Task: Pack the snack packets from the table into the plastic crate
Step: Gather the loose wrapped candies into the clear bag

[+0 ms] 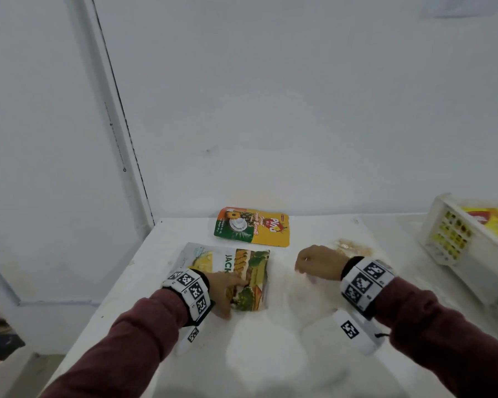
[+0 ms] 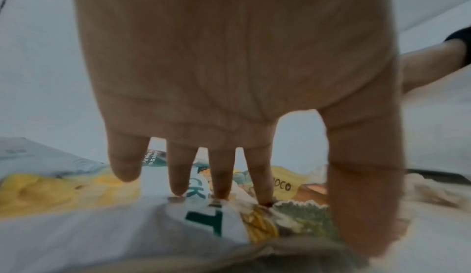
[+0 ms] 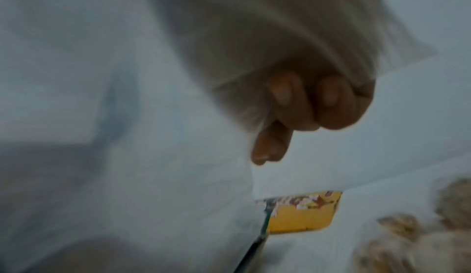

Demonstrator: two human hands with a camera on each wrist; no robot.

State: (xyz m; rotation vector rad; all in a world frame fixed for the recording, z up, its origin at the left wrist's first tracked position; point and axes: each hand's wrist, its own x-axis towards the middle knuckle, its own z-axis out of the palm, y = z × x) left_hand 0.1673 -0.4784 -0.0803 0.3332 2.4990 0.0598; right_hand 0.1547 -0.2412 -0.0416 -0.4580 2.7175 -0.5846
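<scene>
— Where is the left hand [image 1: 227, 291]?
— Lower centre of the head view, palm down, straight fingers [image 2: 221, 176] resting on the jackfruit packet [image 1: 242, 278] on the table [image 1: 270, 354]; nothing gripped.
— The right hand [image 1: 318, 262]?
— Centre right, fingers curled around a clear packet [image 3: 178, 75], clenching it.
— Other items?
— A yellow-green packet [image 1: 252, 226] lies beyond; the plastic crate [image 1: 443, 237] sits at the right edge

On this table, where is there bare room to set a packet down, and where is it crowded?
Bare: the near table between the sleeves, and the strip between the jackfruit packet and the right hand. Crowded: the far left, where the yellow packet lies beyond it, and the right by the crate.
</scene>
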